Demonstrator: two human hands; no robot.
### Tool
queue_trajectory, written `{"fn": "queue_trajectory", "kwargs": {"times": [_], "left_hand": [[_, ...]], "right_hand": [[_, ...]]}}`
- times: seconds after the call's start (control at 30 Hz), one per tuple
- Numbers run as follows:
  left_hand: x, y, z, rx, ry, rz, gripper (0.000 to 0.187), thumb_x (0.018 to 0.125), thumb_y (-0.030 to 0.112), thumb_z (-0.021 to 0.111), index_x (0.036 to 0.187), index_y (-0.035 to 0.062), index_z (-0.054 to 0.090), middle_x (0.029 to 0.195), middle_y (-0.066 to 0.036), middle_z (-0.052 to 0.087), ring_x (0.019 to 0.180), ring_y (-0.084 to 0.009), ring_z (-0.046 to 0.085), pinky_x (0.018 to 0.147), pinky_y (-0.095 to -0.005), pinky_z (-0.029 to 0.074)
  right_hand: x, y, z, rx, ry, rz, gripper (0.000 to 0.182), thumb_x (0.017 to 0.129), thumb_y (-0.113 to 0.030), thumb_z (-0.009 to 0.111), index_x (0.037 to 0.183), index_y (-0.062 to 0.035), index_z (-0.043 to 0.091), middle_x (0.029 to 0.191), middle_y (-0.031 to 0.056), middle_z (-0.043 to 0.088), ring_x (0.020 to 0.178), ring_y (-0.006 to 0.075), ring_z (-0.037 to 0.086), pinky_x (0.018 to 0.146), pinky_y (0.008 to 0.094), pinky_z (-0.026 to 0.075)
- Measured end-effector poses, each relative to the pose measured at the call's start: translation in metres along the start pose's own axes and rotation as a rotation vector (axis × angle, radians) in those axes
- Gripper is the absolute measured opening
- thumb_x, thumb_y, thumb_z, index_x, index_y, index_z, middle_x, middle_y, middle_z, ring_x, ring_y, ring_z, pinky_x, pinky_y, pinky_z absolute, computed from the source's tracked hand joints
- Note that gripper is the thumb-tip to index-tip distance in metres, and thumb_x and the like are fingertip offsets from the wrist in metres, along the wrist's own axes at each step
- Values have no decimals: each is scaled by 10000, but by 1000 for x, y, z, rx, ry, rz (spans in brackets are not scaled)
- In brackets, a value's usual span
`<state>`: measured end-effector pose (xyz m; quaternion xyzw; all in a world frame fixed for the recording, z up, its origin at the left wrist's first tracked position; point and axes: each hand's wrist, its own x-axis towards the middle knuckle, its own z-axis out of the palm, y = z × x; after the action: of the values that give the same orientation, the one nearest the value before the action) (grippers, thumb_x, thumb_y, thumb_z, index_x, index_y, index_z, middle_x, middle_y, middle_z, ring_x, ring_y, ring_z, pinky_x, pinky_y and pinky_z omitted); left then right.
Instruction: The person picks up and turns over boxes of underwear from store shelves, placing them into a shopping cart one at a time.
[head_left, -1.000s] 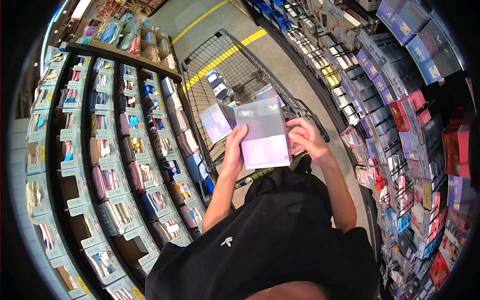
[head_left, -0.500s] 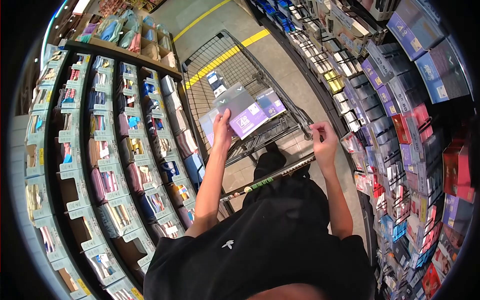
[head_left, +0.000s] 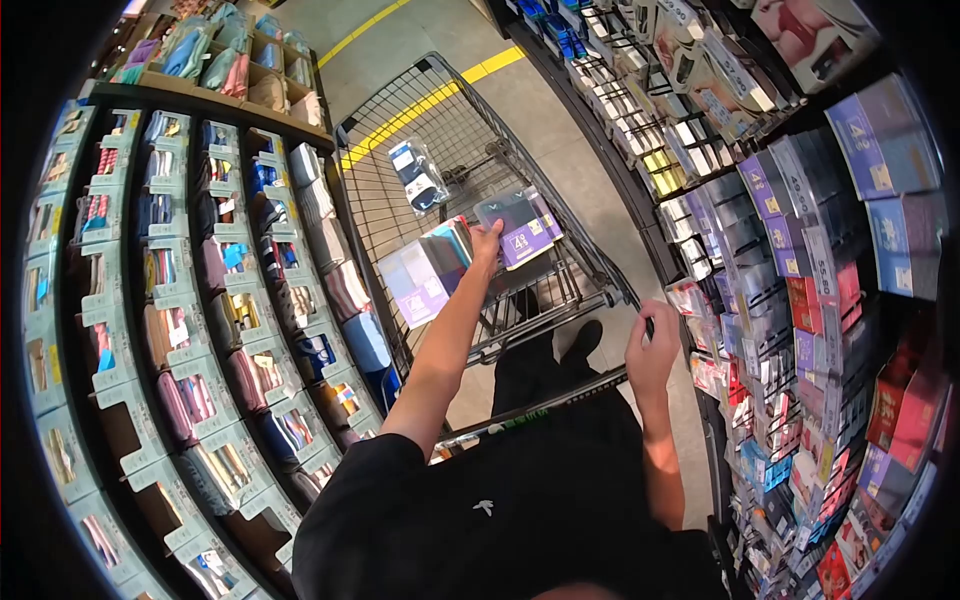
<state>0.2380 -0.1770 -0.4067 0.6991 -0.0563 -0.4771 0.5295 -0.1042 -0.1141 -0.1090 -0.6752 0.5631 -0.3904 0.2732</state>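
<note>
Head view, going left to right, begins with shelf boxes [head_left: 205, 390] of folded cloth, then a pale pack [head_left: 418, 287] lying in the wire cart [head_left: 432, 64]. Next, the left hand [head_left: 487, 246] appears to pinch the left edge of a purple-and-grey pack [head_left: 522, 230], which is inside the cart, toward its right side. The right hand [head_left: 652, 352] is near the cart handle [head_left: 570, 397] with fingers curled; whether they hold something, I cannot tell. Hanging packs [head_left: 775, 240] come last. The step in hand seems to be placing the pack; the next move calls for loosening the left fingers without dragging it. Compared with half a second ago, the purple-and-grey pack sits further right and no longer overlaps the pale one.
</note>
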Motion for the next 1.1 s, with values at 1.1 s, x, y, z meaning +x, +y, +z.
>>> {"fn": "queue_trajectory", "kwargs": {"times": [1.1], "left_hand": [[99,-104,25,20,16,-94,591,962,223,574,1403,-88,334,1286,-240,534,1104,-284,559,923,-366,460]], "right_hand": [[6,-6,21,-273,-14,6,132,748,102,621,856,38,579,942,157,608,861,325,578,767,395,468]]}}
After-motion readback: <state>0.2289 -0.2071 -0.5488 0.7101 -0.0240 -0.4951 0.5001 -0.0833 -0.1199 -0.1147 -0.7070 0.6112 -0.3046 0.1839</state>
